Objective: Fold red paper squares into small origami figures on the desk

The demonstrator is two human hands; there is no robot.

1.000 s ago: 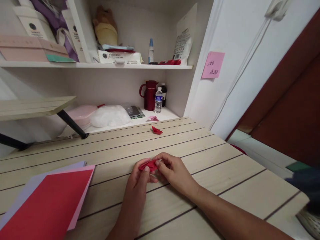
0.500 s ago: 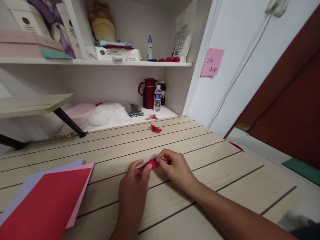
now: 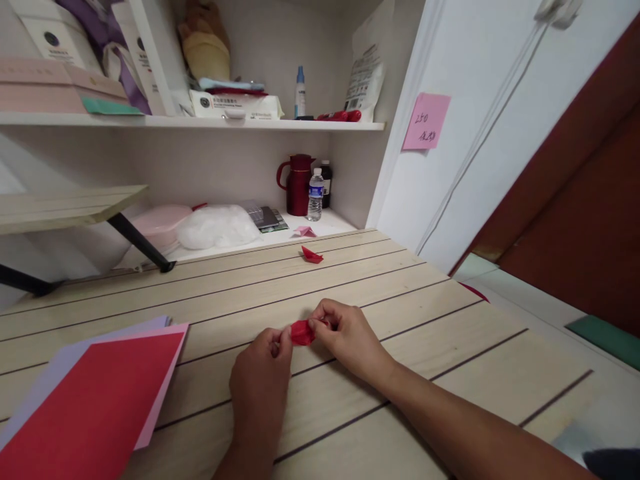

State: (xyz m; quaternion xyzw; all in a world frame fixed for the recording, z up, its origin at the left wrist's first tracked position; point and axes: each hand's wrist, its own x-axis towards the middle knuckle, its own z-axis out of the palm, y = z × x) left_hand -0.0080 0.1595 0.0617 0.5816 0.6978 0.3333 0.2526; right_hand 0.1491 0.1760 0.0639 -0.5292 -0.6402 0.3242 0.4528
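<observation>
At a dark-lined tabletop (image 3: 415,307), the left hand (image 3: 261,373) and right hand (image 3: 353,338) are pinching opposite ends of folded red paper (image 3: 301,333).

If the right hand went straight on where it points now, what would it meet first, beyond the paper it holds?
Probably the left hand, at the other end of the red folded paper; depth is unclear.
</observation>
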